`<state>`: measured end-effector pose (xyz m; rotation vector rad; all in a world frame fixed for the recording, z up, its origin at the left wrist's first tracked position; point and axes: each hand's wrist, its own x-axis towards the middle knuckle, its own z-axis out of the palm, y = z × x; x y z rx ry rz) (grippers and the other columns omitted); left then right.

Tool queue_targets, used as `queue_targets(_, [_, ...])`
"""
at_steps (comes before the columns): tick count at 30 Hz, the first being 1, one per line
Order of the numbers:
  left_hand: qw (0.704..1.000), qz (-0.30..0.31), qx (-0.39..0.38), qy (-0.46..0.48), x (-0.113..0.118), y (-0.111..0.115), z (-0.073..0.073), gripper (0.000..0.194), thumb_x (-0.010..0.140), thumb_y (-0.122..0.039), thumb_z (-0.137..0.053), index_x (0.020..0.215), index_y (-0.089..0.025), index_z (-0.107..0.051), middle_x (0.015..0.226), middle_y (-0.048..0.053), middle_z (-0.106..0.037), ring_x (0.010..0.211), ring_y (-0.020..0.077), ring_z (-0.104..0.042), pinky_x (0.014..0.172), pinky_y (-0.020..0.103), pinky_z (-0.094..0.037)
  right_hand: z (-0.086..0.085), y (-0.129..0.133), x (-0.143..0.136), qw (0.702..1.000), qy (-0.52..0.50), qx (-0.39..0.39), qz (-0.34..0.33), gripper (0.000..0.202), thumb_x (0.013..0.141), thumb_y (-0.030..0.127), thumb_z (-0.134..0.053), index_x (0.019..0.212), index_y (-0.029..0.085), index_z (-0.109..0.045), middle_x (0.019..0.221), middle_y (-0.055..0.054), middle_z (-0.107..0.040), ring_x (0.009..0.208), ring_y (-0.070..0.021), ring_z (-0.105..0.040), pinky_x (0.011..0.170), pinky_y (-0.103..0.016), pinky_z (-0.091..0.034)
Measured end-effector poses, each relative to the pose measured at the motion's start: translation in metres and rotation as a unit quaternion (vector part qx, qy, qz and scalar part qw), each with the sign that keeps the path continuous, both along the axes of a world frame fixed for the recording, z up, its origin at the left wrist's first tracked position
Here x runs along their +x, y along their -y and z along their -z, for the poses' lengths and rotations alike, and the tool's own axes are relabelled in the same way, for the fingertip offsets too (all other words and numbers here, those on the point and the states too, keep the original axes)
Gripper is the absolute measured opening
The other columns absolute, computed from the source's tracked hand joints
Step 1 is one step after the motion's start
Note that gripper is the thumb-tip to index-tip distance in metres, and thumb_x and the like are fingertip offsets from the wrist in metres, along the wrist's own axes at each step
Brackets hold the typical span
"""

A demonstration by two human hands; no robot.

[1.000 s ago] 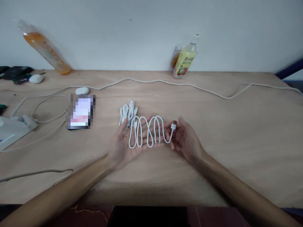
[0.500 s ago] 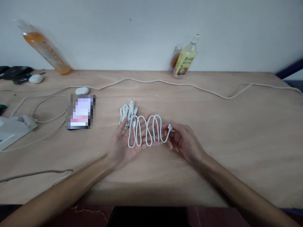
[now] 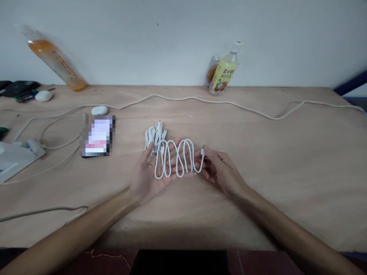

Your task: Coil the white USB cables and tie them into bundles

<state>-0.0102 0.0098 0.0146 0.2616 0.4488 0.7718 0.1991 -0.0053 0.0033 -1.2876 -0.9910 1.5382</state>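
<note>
A white charging cable (image 3: 179,175) is laid in zigzag loops across my left hand (image 3: 151,175), which lies palm up. That hand's fingers are stretched out flat under the loops, and its thumb points up at the side. One plug of the cable rests near the base of my left fingers. Between the thumb and fingertips of my right hand (image 3: 223,166), the plug at the cable's other end is pinched. Just beyond my left thumb, a bundle of folded white cables (image 3: 155,134) sits on the wooden table (image 3: 272,164).
A phone (image 3: 99,135) and a white earbud case (image 3: 99,110) lie to the left. Behind runs a long white cord (image 3: 177,99). An orange drink bottle (image 3: 57,65) and a yellow-labelled bottle (image 3: 224,72) lean on the wall. A white power strip (image 3: 20,156) sits far left.
My right hand has shifted slightly left with the plug, turning it more upright and drawing the cable's end closer to the loops. The left hand stays where it was.
</note>
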Motion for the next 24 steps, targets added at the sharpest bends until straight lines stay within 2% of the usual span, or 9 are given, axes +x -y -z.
queue_targets(6, [1.000,0.007,0.001,0.022,-0.0030,-0.0004,0.0041,0.072,0.115,-0.060,-0.027,0.169,-0.017,-0.047,0.153,0.020,-0.071,0.147,0.0418,-0.063,0.125,0.066,-0.044,0.0002,-0.0001,-0.0001,1.000,0.006,0.018,0.008,0.060,0.085,0.078,-0.075,0.080,0.018,-0.076,0.061,0.002,-0.056,0.047,-0.0093,-0.042,0.041,-0.022,-0.028])
queue_targets(13, [1.000,0.007,0.006,0.012,-0.0018,-0.0002,0.0035,0.072,0.115,-0.059,-0.028,0.169,-0.016,-0.047,0.154,0.021,-0.070,0.147,0.0417,-0.063,0.125,0.065,-0.044,0.0062,-0.0009,0.0009,1.000,0.013,0.021,0.010,0.065,0.085,0.082,-0.072,0.081,0.017,-0.076,0.064,0.000,-0.059,0.047,-0.0100,-0.045,0.039,-0.022,-0.028])
queue_targets(24, [1.000,0.001,-0.002,0.016,-0.0025,-0.0007,0.0041,0.074,0.115,-0.060,-0.026,0.170,-0.015,-0.045,0.153,0.021,-0.070,0.147,0.0412,-0.063,0.125,0.065,-0.044,0.0038,-0.0017,0.0013,0.999,0.021,0.039,0.004,0.059,0.088,0.076,-0.071,0.080,0.018,-0.076,0.060,0.002,-0.056,0.047,-0.0102,-0.043,0.041,-0.023,-0.030])
